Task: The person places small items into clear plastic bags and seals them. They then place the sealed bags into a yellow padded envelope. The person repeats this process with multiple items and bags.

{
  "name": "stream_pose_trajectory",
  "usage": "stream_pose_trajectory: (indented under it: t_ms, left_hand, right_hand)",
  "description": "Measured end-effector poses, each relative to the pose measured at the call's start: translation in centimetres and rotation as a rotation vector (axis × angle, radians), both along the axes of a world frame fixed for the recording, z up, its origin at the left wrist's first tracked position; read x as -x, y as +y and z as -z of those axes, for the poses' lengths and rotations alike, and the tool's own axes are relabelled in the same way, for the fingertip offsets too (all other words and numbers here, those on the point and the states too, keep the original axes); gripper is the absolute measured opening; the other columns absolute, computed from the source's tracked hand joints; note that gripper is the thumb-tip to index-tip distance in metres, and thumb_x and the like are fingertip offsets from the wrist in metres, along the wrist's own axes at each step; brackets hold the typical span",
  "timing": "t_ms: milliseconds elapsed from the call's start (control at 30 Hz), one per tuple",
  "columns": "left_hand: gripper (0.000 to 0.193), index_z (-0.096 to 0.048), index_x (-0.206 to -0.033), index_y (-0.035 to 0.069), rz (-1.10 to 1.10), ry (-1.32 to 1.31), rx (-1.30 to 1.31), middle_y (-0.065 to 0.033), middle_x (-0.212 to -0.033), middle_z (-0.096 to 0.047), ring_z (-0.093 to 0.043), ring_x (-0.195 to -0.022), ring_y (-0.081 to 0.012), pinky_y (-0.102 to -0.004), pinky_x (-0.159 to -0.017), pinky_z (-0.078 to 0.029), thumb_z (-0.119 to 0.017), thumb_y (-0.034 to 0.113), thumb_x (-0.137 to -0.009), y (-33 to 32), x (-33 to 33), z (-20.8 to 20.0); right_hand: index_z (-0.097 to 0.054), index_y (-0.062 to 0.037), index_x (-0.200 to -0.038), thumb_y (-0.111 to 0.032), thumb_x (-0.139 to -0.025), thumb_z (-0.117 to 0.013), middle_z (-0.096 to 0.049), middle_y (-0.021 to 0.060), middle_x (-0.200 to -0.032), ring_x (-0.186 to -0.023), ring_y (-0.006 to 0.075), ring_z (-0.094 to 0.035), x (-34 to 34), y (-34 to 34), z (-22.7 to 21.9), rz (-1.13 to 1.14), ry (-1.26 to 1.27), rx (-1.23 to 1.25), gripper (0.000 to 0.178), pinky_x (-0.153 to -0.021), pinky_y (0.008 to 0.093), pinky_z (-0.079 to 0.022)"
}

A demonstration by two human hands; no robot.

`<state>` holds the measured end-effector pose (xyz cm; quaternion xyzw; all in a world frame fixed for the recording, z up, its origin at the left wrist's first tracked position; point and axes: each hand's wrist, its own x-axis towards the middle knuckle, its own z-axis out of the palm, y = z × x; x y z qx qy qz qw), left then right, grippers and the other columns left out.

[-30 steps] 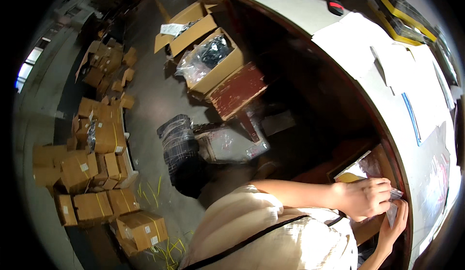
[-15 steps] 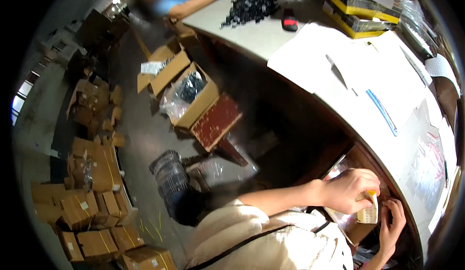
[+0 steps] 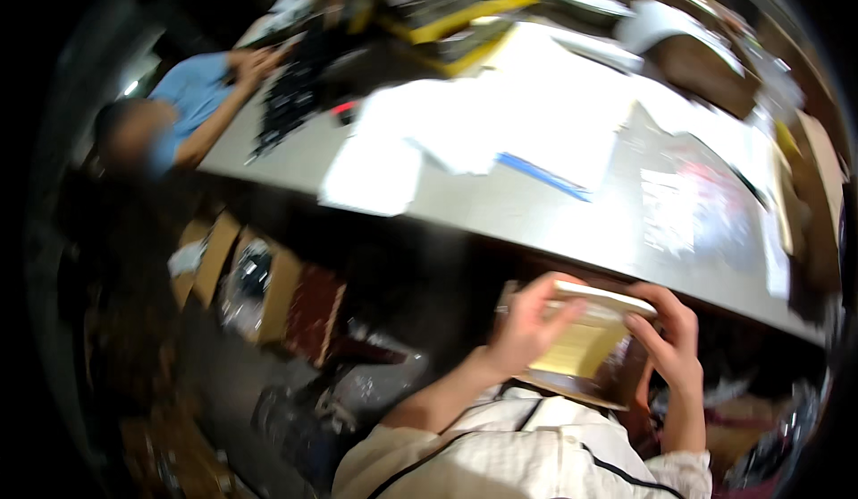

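Note:
In front of my body, at the table's near edge, both hands grip a stack of yellow paper (image 3: 583, 345) with a pale top edge. My left hand (image 3: 539, 325) is closed on its left side, with the thumb over the front. At its right end, my right hand (image 3: 672, 331) pinches it between thumb and fingers. Below and behind the stack is an open brown box or drawer (image 3: 617, 401), mostly hidden. Motion blurs the picture, and I cannot make out print on the paper.
On the table (image 3: 465, 213) lie white papers (image 3: 375, 155), a blue pen-like strip (image 3: 543, 175) and clear plastic bags (image 3: 706, 217). A person in blue (image 3: 192, 97) sits at the far left by small black parts (image 3: 290, 97). Open cartons (image 3: 268, 293) stand on the floor left.
My view has swung right. My right hand has come up from beside the box and now also holds the paper stack, which faces me more squarely.

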<state>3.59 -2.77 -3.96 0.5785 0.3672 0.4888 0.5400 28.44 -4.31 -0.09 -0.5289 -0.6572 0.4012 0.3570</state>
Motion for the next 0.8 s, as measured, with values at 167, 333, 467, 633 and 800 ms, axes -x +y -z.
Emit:
stream_pose_trajectory:
  t_ms: [167, 333, 467, 633, 800]
  left_hand:
    - [0.016, -0.069, -0.117, -0.005, -0.048, -0.347, 0.342, -0.0071, -0.103, -0.076, -0.068, -0.09, -0.0083, -0.0224, -0.08, -0.052, -0.068, -0.001, -0.102, 0.5, 0.6, -1.3]
    - [0.004, -0.068, -0.101, -0.003, -0.029, -0.109, 0.294, -0.0007, -0.089, -0.071, -0.061, -0.078, -0.0025, -0.0176, -0.071, -0.044, -0.07, 0.001, -0.103, 0.7, 0.9, -1.3]
    - [0.013, -0.069, -0.095, -0.003, -0.032, -0.021, 0.22, 0.001, -0.083, -0.07, -0.058, -0.079, -0.0017, -0.0194, -0.07, -0.045, -0.071, 0.007, -0.104, 0.5, 0.6, -0.9]
    - [0.019, -0.068, -0.096, -0.002, 0.042, -0.117, 0.227, 0.0039, -0.084, -0.063, -0.053, -0.076, -0.0028, -0.0195, -0.07, -0.041, -0.072, 0.013, -0.106, 0.7, 0.0, -2.5]
    - [0.012, -0.073, -0.109, -0.005, 0.012, -0.102, 0.226, -0.0029, -0.09, -0.074, -0.064, -0.08, -0.0047, -0.0193, -0.072, -0.049, -0.074, 0.003, -0.101, 1.1, -1.6, -4.9]
  right_hand:
    - [-0.068, 0.0028, -0.125, -0.008, -0.101, -0.074, -0.075, 0.0087, -0.107, -0.096, 0.0113, -0.072, -0.4, 0.8, -0.5, -0.022, 0.201, 0.022, 0.027, -0.085, 0.0271, -0.058]
    - [-0.067, 0.0014, -0.125, -0.011, -0.103, -0.073, -0.074, 0.0052, -0.105, -0.095, 0.0085, -0.07, -1.0, 0.4, -0.6, -0.028, 0.301, 0.087, 0.026, -0.082, 0.0255, -0.057]
    - [-0.067, 0.0012, -0.124, -0.01, -0.104, -0.072, -0.073, 0.0027, -0.106, -0.094, 0.0068, -0.069, -1.0, -0.2, -0.6, -0.003, 0.429, 0.124, 0.024, -0.082, 0.0248, -0.056]
    - [-0.07, 0.0011, -0.121, -0.01, -0.105, -0.071, -0.072, 0.0, -0.104, -0.094, 0.0051, -0.066, -1.0, -1.2, -0.7, 0.027, 0.542, 0.203, 0.02, -0.081, 0.0243, -0.054]
    - [-0.071, 0.0027, -0.12, -0.015, -0.106, -0.07, -0.073, 0.0011, -0.098, -0.088, 0.0054, -0.066, -0.5, -1.6, -0.2, 0.03, 0.469, 0.145, 0.022, -0.075, 0.0238, -0.053]
